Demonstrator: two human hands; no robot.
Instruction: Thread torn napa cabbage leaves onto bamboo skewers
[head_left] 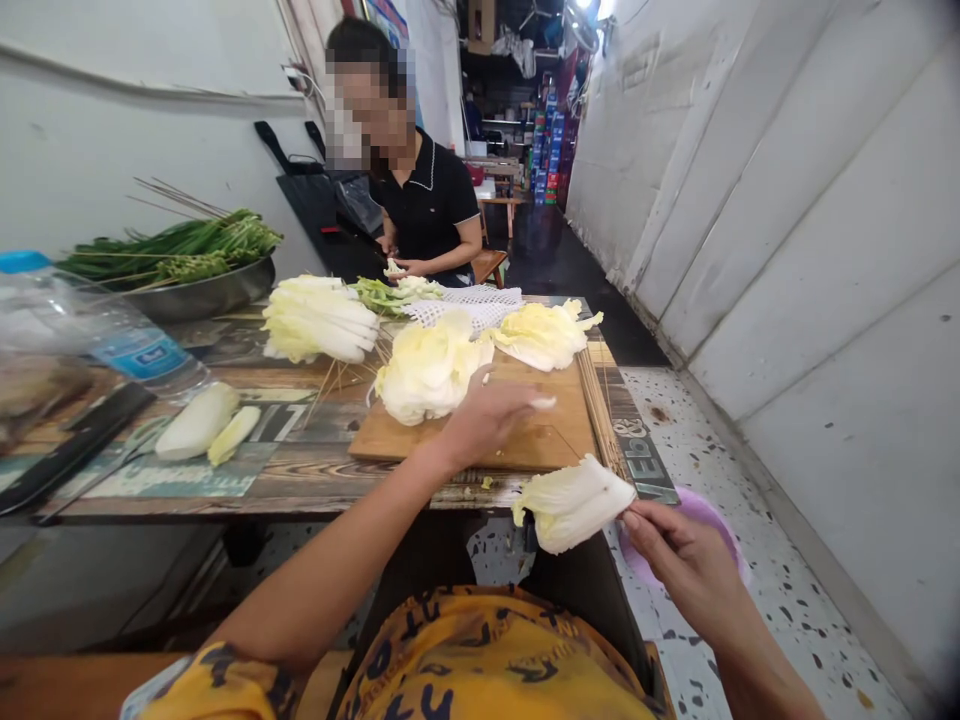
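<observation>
My right hand (686, 560) pinches the stem end of a skewer of folded napa cabbage leaves (574, 502) in front of the table edge. What looks like a thin stick pokes out past the leaves toward the board; the stick's other end is hidden by my fingers. Over the wooden cutting board (517, 440), my left hand (491, 415) stretches its fingers to the right, slightly blurred, with a whitish spot at one fingertip. Just beyond it lies a pile of loose cabbage leaves (427, 370). More yellowish leaves (544, 335) rest on the board's far edge.
Bamboo skewers (596, 405) line the board's right side. Further left are a bundle of cabbage skewers (319, 318), a knife (75, 445), cabbage pieces (196, 422), a water bottle (142, 345) and a metal bowl of greens (202, 290). Opposite sits a person (427, 200) handling vegetables.
</observation>
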